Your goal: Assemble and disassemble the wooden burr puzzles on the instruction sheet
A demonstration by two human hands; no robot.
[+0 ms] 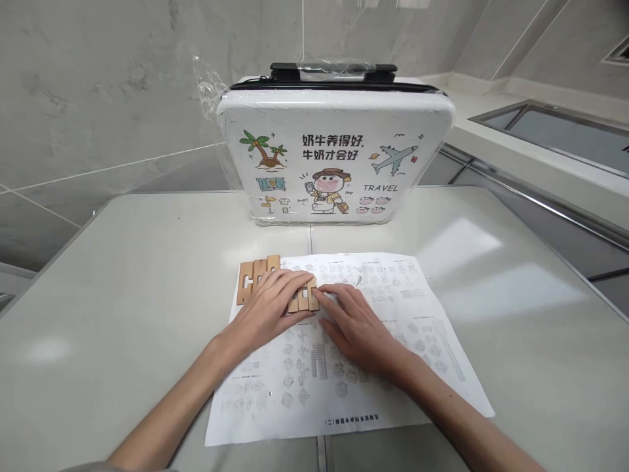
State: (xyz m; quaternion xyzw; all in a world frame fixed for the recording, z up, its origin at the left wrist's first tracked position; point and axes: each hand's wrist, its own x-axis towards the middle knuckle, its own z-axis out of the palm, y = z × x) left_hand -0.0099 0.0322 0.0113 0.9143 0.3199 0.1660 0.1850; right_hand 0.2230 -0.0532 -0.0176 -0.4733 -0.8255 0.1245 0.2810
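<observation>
Several notched wooden puzzle bars [251,278] lie side by side at the upper left corner of a printed instruction sheet [393,308]. My left hand [272,305] lies flat on top of the bars, fingers stretched out over them. My right hand [351,321] rests on the paper just to their right, its fingertips touching the right-most bar. Neither hand grips anything; the bars under my left fingers are partly hidden.
A white children's suitcase [334,157] with cartoon prints and plastic wrap stands upright at the table's far edge. The pale table [122,295] has a seam down the middle. A counter with a steel sink [555,131] runs along the right.
</observation>
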